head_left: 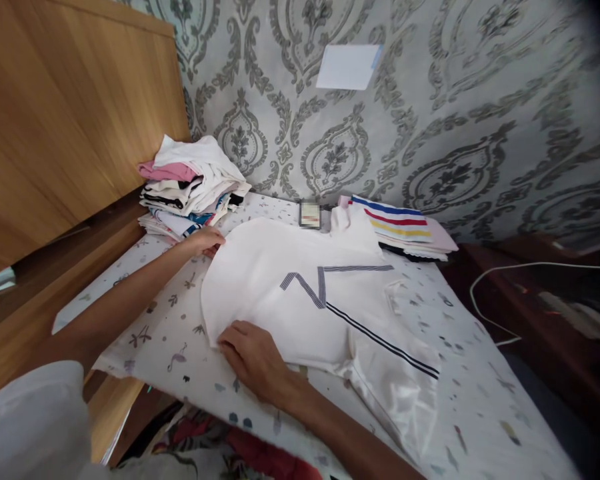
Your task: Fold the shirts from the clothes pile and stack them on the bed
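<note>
A white shirt [260, 287] with dark striped lines lies spread on a patterned cloth [175, 320], its rounded hem toward the left. My left hand [207, 241] is closed at the far corner of the hem, fingertips on the fabric. At the near corner of the hem, my right hand [253, 353] has its fingers curled together over the shirt's edge. The sleeve on the near right lies loosely creased.
Stacked clothes [195, 180] stand at the back left beside a wooden cabinet [80, 120]. A folded pile [405, 227] with a striped top lies at the back right, near a small box [310, 215]. A white cable [530, 265] hangs at the right.
</note>
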Action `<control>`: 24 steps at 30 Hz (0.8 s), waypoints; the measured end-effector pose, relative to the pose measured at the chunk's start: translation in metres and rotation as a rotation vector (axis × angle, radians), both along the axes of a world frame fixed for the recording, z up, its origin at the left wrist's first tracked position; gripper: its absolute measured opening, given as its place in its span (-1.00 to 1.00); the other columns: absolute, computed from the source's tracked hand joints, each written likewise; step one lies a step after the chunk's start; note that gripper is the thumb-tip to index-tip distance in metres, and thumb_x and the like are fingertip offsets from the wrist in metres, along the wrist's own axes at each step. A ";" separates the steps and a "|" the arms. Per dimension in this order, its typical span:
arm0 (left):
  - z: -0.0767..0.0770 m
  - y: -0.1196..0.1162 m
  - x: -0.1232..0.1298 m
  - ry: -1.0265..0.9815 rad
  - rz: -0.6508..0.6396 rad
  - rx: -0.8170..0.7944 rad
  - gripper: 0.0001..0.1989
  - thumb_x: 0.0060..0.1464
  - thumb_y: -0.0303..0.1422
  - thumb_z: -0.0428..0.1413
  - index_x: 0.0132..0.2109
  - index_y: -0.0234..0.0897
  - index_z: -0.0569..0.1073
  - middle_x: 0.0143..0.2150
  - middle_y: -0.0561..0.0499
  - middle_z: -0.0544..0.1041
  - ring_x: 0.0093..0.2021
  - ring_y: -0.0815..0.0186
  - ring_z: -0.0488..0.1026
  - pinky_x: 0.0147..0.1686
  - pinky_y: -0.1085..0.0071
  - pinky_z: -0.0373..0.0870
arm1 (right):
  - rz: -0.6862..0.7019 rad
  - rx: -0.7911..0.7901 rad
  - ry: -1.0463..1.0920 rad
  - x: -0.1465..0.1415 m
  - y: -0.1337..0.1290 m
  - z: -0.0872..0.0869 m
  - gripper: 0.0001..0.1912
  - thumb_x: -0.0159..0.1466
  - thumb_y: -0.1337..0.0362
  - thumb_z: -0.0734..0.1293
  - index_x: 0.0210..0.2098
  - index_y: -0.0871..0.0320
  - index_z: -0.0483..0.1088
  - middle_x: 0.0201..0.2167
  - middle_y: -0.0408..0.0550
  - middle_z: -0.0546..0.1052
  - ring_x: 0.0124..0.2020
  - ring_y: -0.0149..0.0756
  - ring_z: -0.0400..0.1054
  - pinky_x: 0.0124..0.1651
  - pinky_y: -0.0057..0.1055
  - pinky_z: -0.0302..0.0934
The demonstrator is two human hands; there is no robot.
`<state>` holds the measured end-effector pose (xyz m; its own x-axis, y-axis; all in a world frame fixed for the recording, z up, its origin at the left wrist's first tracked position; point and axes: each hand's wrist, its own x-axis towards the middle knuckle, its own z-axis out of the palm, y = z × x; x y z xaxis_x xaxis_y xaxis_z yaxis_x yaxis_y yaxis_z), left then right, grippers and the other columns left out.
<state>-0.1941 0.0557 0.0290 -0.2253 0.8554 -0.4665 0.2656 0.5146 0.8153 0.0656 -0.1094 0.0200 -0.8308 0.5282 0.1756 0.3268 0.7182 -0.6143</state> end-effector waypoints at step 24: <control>0.005 -0.044 0.003 -0.032 -0.113 0.176 -0.68 -0.42 -0.31 0.31 -0.43 -0.28 0.39 -0.66 0.17 0.37 -0.65 0.47 0.25 -0.67 0.59 0.13 | -0.567 0.371 -0.095 0.178 0.013 0.003 -0.78 0.35 0.36 0.21 -0.11 0.11 0.47 -0.03 0.11 0.53 0.01 -0.07 0.41 0.04 -0.04 0.36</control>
<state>-0.1908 0.0118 0.0336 -0.1104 0.9433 -0.3132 0.2858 0.3319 0.8990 0.2441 -0.0962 0.0231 -0.4639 0.8051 0.3695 0.7550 0.5775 -0.3105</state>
